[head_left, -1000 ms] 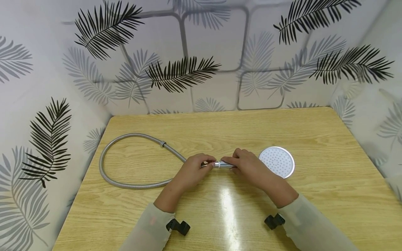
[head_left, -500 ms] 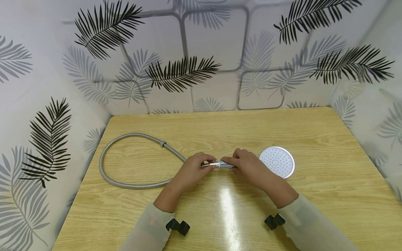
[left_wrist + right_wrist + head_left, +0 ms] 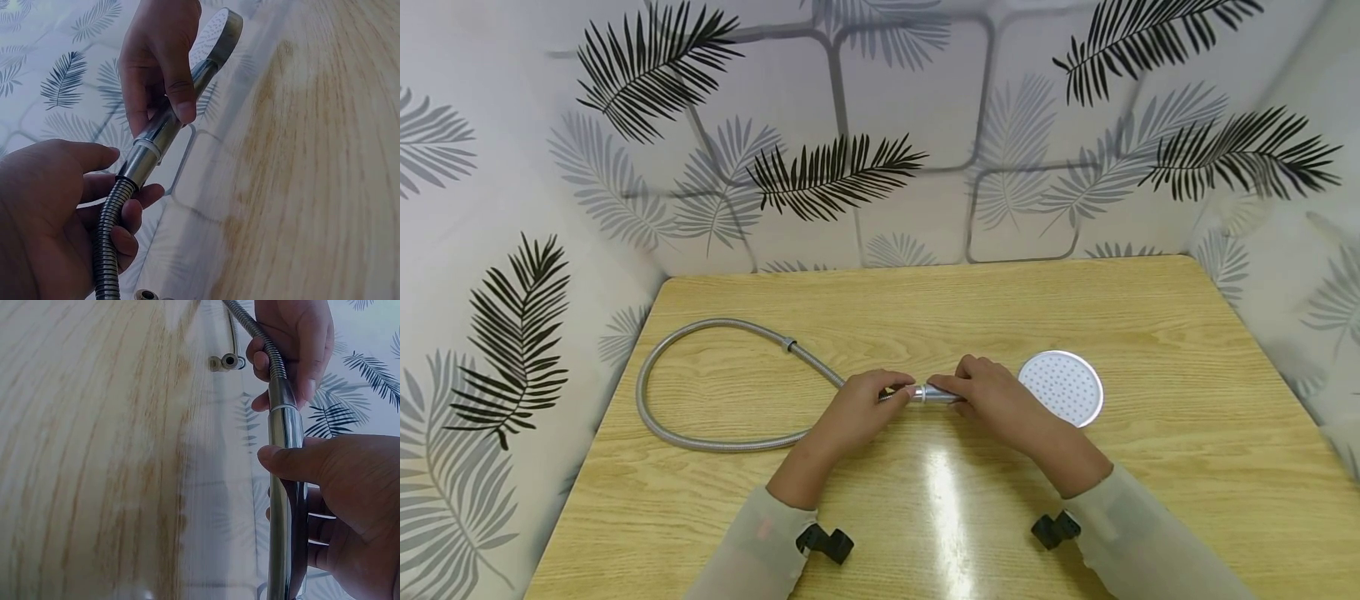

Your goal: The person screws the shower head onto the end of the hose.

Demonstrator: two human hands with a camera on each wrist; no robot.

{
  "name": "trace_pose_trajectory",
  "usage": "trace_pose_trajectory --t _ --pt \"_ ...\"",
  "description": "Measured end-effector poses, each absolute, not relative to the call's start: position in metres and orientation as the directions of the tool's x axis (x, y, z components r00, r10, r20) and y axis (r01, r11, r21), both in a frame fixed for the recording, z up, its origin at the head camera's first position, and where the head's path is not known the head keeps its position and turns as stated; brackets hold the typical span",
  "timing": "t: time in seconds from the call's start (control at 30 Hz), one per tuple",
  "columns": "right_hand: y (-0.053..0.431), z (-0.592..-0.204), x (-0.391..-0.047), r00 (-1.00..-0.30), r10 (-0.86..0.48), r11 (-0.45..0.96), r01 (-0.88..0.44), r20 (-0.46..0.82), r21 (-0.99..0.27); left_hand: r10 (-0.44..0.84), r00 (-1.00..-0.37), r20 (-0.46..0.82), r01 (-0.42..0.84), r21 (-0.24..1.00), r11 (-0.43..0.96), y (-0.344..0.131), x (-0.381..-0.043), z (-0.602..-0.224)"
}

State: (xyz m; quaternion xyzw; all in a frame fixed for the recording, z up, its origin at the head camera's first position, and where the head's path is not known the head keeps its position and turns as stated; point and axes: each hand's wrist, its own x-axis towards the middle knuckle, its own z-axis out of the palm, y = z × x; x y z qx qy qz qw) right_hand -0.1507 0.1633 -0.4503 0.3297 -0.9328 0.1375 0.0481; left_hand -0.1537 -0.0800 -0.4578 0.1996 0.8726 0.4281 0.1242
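Shower head [image 3: 1062,387], one: round, pale dotted spray face upward with a bright rim, right of centre over the worktop [image 3: 880,317], its edge partly covered by the right forearm.

Handle [image 3: 286,434], one: chromed, belonging to the shower head, pointing towards the person's left.

Hose [image 3: 642,392], one: ribbed grey metal, lying in a single wide loop on the left part of the worktop and passing under the left wrist.

Collar [image 3: 787,343], one: small and grey, around the far side of the loop.

Hose fittings, two: a near fitting [image 3: 140,165], smooth metal, end to end with the handle, a pale ring showing at the joint; and a far fitting [image 3: 230,360], round with a dark bore, apart from both hands. How deeply the joint is engaged cannot be told.

Hands, two. Left hand [image 3: 865,404]: narrow, thumb and fingers around the near fitting, fingers bent beneath the hose. Right hand [image 3: 996,400]: thumb along the handle, fingers wrapped behind it, holding it close to the joint. Both forearms reach forward and angle inward, the hands near each other.

Sleeves [image 3: 760,542], two: light.

Black devices [image 3: 825,542], two: one at each cuff.
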Motion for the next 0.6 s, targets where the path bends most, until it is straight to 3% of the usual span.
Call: trace_pose_trajectory --t 0.6 --pt "0.1640 -0.4533 -0.1517 -0.772 -0.610 0.741 -0.635 0.179 -0.218 0.437 -0.897 -0.065 0.221 0.790 0.572 -0.0807 -0.1524 -0.4584"
